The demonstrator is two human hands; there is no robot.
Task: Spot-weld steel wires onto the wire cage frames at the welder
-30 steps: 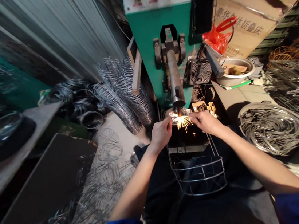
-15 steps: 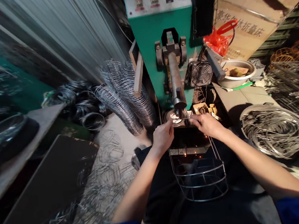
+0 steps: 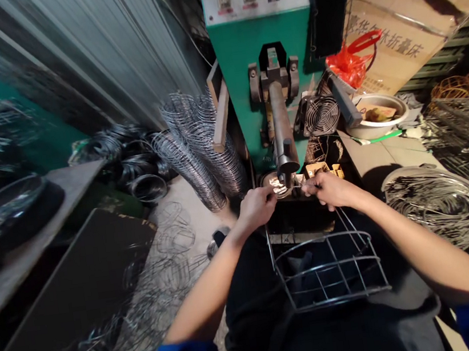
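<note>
A wire basket (image 3: 331,267) hangs tilted over my lap, its long side wires running up to the welding machine. My left hand (image 3: 258,207) is closed at the upper left end of the wire frame, beside the lower electrode. Across from it, my right hand (image 3: 329,190) pinches the wire at the upper right, its fingers partly hiding the grip. Between both hands, the tip of the machine's upper electrode arm (image 3: 282,129) stands just above a brightly lit round base (image 3: 278,186). Whether the tip touches the wire cannot be made out.
The green welding machine (image 3: 227,55) stands ahead. Stacked wire rings (image 3: 197,151) lean at its left. On the right are a tray of bent wires (image 3: 441,206), a white bowl (image 3: 382,116) and a cardboard box (image 3: 403,15). Loose wire pieces (image 3: 160,300) cover the left floor.
The basket has turned and tilted, so its gridded bottom now shows and it sits further right. My right hand has shifted slightly right. Sparks below the electrode are gone.
</note>
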